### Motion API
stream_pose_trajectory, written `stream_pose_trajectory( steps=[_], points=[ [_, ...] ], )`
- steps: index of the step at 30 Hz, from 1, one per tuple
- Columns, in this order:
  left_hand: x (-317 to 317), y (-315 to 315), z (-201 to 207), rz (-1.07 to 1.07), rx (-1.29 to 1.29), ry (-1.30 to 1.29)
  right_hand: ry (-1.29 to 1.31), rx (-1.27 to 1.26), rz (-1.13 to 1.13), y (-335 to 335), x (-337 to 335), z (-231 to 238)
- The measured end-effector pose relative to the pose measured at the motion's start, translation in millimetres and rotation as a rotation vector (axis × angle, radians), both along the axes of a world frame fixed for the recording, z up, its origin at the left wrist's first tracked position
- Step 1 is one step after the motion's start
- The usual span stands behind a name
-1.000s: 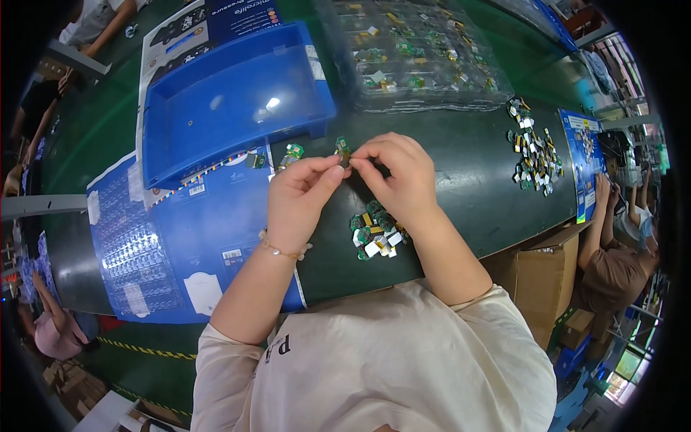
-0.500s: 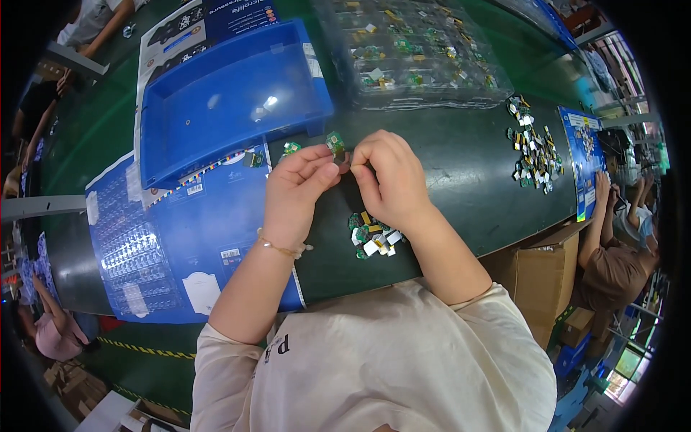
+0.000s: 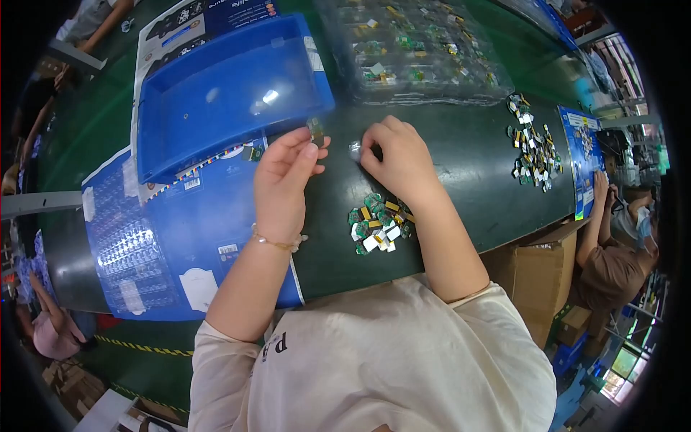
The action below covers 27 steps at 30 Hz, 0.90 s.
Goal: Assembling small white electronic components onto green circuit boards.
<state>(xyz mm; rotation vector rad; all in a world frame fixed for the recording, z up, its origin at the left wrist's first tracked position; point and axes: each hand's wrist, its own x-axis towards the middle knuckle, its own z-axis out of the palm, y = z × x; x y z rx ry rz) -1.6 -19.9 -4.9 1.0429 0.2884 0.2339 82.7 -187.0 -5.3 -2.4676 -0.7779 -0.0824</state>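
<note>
Between the thumb and fingers of my left hand [image 3: 282, 176] is a small green circuit board [image 3: 315, 129], held upright near the corner of the blue bin. Apart from it, my right hand [image 3: 399, 162] pinches a small clear, shiny piece of film [image 3: 355, 150] at its fingertips. Below the hands lies a pile of small circuit boards [image 3: 376, 223] with white and gold parts. Another board [image 3: 256, 153] rests at the edge of the blue bin [image 3: 158, 140], partly hidden by it.
Stacked clear blister trays [image 3: 432, 97] full of boards stand at the back. A larger board pile [image 3: 534, 147] lies right. A blue printed sheet [image 3: 194, 245] with a clear blister panel [image 3: 133, 245] covers the left. An open carton [image 3: 540, 281] stands right; co-workers sit on both sides.
My hands have moved apart, the left going left with the board. The clear film now shows at my right fingertips, away from the board. More of the near pile is uncovered.
</note>
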Motion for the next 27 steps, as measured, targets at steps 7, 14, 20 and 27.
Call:
stream_pose_trajectory(
  steps=[7,14,20,27],
  points=[
    [-1,-2,7,0.034,-0.095,-0.048,0.037,-0.029,-0.060,8,-1,4],
    [2,10,-7,0.009,0.374,0.033,0.103,0.175,0.070,-27,-9,33],
    [0,15,-1,0.236,0.706,-0.153,0.142,-0.005,0.481,-57,-28,24],
    [3,11,0,0.336,0.525,-0.341,0.045,-0.156,0.543,-25,-66,7]
  ],
)
